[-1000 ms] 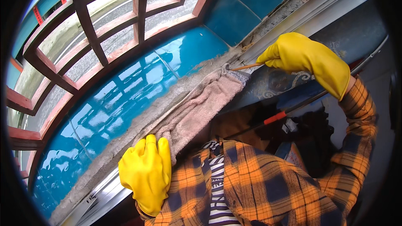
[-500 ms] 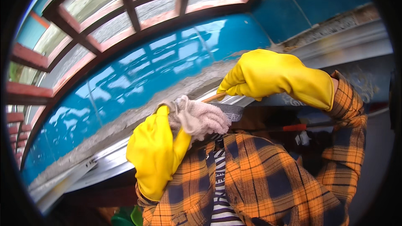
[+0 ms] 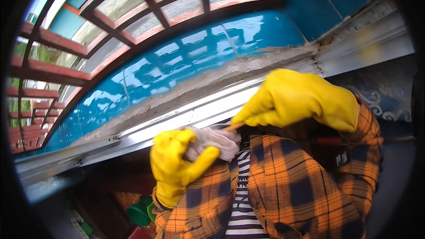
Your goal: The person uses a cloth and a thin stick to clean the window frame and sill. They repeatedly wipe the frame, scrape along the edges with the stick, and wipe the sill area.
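My left hand (image 3: 177,168), in a yellow rubber glove, had its fingers clenched around a bunched pale cloth (image 3: 214,141) just below the metal window track (image 3: 177,119). My gloved right hand (image 3: 296,99) pinched a thin wooden stick (image 3: 233,127), its tip touching the cloth. Green containers (image 3: 141,212) sat lower left.

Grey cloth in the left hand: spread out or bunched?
Bunched. The grey cloth is balled in the yellow-gloved left hand, with no flat length showing.
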A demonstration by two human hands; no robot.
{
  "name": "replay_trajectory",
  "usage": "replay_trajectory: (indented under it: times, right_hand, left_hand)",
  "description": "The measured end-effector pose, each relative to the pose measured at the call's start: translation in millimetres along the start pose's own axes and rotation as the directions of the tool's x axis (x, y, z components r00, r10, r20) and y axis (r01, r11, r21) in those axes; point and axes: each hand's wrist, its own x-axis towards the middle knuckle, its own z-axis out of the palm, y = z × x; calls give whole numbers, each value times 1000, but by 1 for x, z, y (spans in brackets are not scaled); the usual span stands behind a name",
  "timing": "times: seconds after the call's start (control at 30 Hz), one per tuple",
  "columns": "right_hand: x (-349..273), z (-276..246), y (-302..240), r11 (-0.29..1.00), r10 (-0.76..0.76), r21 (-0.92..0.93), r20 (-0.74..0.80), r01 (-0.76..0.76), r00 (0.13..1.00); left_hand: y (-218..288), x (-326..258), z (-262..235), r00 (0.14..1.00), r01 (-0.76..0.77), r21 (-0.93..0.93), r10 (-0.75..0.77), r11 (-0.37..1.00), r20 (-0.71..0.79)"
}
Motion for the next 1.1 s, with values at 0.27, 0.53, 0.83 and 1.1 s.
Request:
replay_trajectory:
  times: [0.27,0.53,0.83,1.1]
  right_hand:
    - [-31,39,18,901,197,392,11,-186,980]
    - [-32,60,19,879,114,460,53,-126,992]
    - [-54,77,43,843,145,532,-82,-79,986]
    - [-48,142,28,707,197,698,-342,108,919]
  left_hand:
    - [-23,-69,43,978,64,-301,-120,952,-170]
    - [-23,-83,50,897,164,-312,-273,936,-348]
    - [-18,-65,2,974,224,-344,-225,912,39]
    - [-28,-85,33,972,235,-420,-226,877,72]
